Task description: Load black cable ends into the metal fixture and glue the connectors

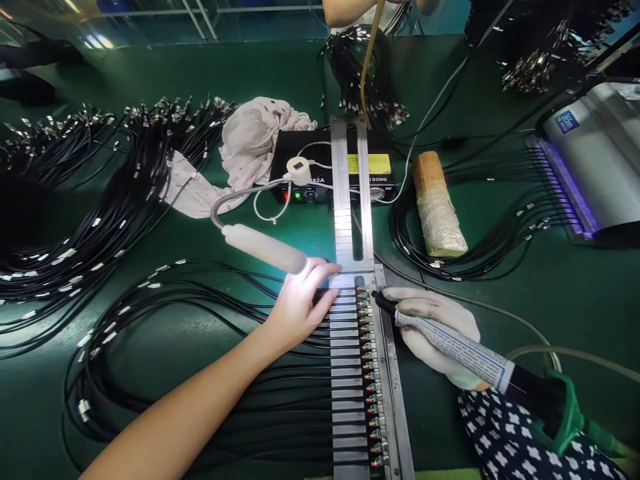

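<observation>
A metal fixture (346,404) runs down the middle of the table, with black cables (295,370) lying across its slots and small connectors (371,365) lined up along its right side. My left hand (303,297) rests at the fixture's upper left edge, thumb and fingers apart, beside the topmost cables. A white glove covers my right hand (440,330), whose fingers wrap round a dispensing syringe (457,350) with a printed label. The syringe's dark tip is close to the uppermost connectors. A white lamp (265,248) on a bent neck lights the spot.
Behind the fixture sits a black controller box (310,150), beside a crumpled cloth (255,143). A wrapped cylinder (437,207) lies right of it. Cable bundles (135,173) spread at left. A silver machine (605,153) glows violet at right. Another person's arm (345,10) shows at the top.
</observation>
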A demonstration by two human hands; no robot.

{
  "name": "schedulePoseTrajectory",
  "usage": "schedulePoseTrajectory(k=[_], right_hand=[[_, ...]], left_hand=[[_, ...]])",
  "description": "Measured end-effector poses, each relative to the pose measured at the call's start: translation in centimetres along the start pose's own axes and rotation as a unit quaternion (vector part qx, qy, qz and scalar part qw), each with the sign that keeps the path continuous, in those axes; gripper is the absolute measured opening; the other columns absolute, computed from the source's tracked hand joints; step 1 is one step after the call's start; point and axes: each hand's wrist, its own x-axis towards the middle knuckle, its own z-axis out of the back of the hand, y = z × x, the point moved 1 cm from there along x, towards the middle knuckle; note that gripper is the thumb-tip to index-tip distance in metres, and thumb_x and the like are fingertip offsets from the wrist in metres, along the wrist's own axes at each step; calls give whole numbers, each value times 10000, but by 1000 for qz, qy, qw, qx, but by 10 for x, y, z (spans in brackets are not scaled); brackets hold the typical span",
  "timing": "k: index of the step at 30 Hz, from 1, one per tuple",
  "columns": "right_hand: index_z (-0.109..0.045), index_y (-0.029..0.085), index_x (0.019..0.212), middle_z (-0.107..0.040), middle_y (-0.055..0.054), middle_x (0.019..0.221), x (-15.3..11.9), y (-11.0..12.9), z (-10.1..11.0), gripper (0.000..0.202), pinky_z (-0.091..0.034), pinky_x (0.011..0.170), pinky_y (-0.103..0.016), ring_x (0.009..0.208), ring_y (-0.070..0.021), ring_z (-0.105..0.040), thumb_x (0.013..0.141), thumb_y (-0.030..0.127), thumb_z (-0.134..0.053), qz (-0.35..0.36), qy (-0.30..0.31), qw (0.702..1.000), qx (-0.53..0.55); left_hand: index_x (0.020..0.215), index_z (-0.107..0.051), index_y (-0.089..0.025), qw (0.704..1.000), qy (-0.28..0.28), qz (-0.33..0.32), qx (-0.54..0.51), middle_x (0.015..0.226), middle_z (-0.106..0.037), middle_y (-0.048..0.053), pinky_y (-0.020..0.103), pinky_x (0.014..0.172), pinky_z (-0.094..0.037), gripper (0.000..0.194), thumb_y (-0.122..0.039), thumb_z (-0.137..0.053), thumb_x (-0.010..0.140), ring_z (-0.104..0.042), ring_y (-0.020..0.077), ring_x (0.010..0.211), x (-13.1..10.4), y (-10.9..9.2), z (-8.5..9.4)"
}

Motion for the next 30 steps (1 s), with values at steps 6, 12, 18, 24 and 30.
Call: schedulePoseTrajectory(k=[6,12,18,24,30], right_hand=[[-685,214,989,-756,-92,1079,-1,0,0,191,-625,858,-361,964,-244,-738,815,135,-683,-13,-4,1000,14],[-678,205,987,-757,-97,1064,-3,-3,0,196,-633,827,-350,940,-236,-743,805,134,-687,8,-10,1000,15],[-672,200,1002,-755,-107,1056,-4,-5,1,203,-633,826,-350,945,-234,-740,811,129,-682,15,-7,999,29],[-673,205,998,-757,-99,1055,-4,-4,1,199,-637,821,-353,935,-236,-743,812,136,-679,14,-9,1000,25],[-679,203,992,-758,-101,1048,-4,-5,2,178,-634,827,-353,934,-230,-741,823,148,-677,5,-6,1000,23]], left_hand=[[1222,-543,-224,1000,1,-1,-3,1187,-589,77,393,1004,-427,272,-219,-543,950,-551,235,1135,0,1,0],[1218,-547,-221,1000,2,-4,-6,1183,-595,82,403,1003,-426,265,-225,-542,953,-545,241,1139,0,1,-1],[1224,-542,-221,1000,0,-7,-8,1189,-593,78,399,1010,-422,270,-222,-547,954,-542,234,1143,-1,1,-1],[1216,-548,-215,1000,-1,-5,-10,1180,-591,77,394,1003,-427,260,-224,-545,956,-540,233,1137,0,1,0],[1220,-545,-222,1000,0,-6,-7,1187,-591,83,407,1004,-430,264,-235,-543,956,-541,242,1141,-1,2,-1]])
